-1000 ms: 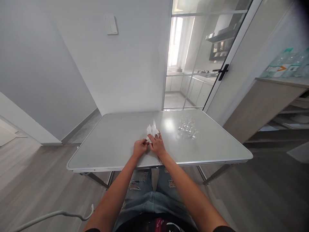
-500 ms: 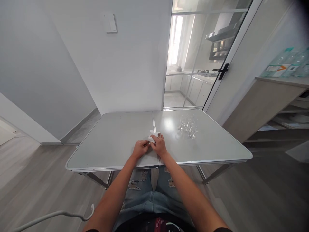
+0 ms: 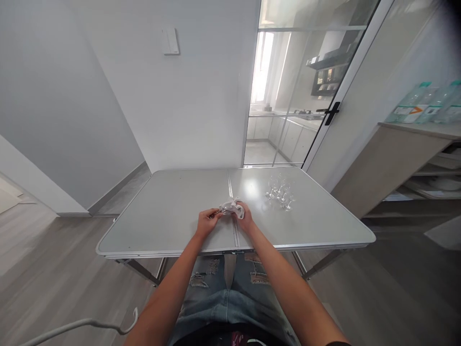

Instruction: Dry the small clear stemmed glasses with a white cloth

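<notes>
Near the table's middle seam, my left hand [image 3: 208, 221] is closed on the stem end of a small clear stemmed glass [image 3: 225, 210], which lies sideways with its bowl to the right. My right hand [image 3: 245, 218] grips a white cloth [image 3: 236, 209] bunched around the bowl end of that glass. Fingers and cloth hide parts of the glass. To the right of my hands, several clear stemmed glasses [image 3: 280, 193] stand grouped on the grey folding table [image 3: 173, 202].
A white wall rises behind the table, with a switch plate [image 3: 170, 41] on it. A glass-paned door with a black handle [image 3: 332, 113] stands beyond. Plastic bottles [image 3: 414, 103] sit on a shelf unit [image 3: 374, 158] at the right. A pale curved hook [image 3: 122, 327] shows at lower left.
My right hand has shifted slightly right and turned, so more of the cloth and the glass bowl now shows. My left hand keeps its hold on the stem end. The view tilts slightly.
</notes>
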A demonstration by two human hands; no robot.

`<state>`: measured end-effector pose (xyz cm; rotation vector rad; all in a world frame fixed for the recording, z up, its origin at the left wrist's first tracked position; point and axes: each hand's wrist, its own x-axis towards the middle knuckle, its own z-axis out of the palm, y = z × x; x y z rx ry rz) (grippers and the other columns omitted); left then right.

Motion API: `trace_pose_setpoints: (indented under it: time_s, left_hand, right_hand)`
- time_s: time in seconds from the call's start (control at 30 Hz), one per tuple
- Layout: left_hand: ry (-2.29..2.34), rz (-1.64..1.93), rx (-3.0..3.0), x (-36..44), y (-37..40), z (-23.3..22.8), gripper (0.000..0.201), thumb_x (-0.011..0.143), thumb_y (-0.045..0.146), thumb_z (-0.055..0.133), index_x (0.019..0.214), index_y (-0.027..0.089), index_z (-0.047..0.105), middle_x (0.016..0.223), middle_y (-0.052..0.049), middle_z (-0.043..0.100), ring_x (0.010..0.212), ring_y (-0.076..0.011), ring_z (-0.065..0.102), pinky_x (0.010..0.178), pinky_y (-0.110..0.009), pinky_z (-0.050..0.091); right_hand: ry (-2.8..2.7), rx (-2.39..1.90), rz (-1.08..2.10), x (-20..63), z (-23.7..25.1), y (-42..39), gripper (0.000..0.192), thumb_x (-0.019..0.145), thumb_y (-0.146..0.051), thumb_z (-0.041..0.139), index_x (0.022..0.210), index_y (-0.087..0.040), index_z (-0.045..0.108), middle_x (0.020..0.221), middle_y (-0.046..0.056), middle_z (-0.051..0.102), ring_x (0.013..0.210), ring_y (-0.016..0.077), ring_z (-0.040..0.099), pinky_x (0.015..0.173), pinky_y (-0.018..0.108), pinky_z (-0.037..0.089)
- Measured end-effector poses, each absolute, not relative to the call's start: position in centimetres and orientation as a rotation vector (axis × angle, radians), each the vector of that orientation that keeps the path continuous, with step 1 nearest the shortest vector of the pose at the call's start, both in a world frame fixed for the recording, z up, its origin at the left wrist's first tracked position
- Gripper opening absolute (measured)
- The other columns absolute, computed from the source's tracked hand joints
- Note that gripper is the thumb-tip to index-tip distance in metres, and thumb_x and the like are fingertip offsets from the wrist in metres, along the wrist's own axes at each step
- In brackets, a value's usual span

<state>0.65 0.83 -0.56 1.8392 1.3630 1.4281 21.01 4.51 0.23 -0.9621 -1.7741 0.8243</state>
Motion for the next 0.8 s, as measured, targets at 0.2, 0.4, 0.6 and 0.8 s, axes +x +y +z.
trace_pose_setpoints:
  time_s: [0.2,0.4,0.6,0.8]
  left_hand:
    - [1.579,1.533,1.691,0.4,1.5,-1.0,0.031,0.085,0.043,0.065,0.087,0.015,0.078,0.065,-0.002,0.068,0.057,-0.0120,0.053,0.058,-0.023,0.042]
    - [1.594,1.453,1.831,0.5,1.4,-0.9,0.033,0.087,0.042,0.061,0.079,0.015,0.077,0.059,-0.001,0.063,0.055,-0.0118,0.050,0.056,-0.023,0.037]
    - [1.556,1.259,1.990,0.5,1.1,-0.8,0.023,0.085,0.030,0.061,0.081,0.014,0.078,0.059,0.001,0.061,0.055,-0.0102,0.048,0.057,-0.023,0.033]
    - [1.572,1.250,1.986,0.4,1.1,-0.9,0.023,0.079,0.019,0.058,0.086,0.014,0.079,0.064,-0.001,0.066,0.058,-0.0114,0.051,0.061,-0.022,0.037]
  right_hand:
    - [-1.643,-0.880,1.071,19.1,-0.2,3.4,0.035,0.084,-0.055,0.057,0.090,-0.022,0.065,0.088,0.006,0.065,0.088,0.0234,0.059,0.083,0.036,0.050]
    - [-1.631,-0.879,0.916,18.7,0.2,3.3,0.031,0.087,-0.047,0.057,0.105,-0.022,0.061,0.097,0.005,0.064,0.090,0.0216,0.056,0.088,0.034,0.047]
    - [-1.820,-0.975,0.474,18.7,-0.2,2.9,0.022,0.088,-0.032,0.055,0.103,-0.022,0.066,0.105,0.009,0.065,0.109,0.0289,0.051,0.101,0.043,0.039]
    - [-2.112,-0.794,0.325,18.4,-0.2,2.3,0.032,0.085,-0.016,0.052,0.113,-0.025,0.065,0.106,0.005,0.067,0.112,0.0260,0.056,0.118,0.050,0.017]
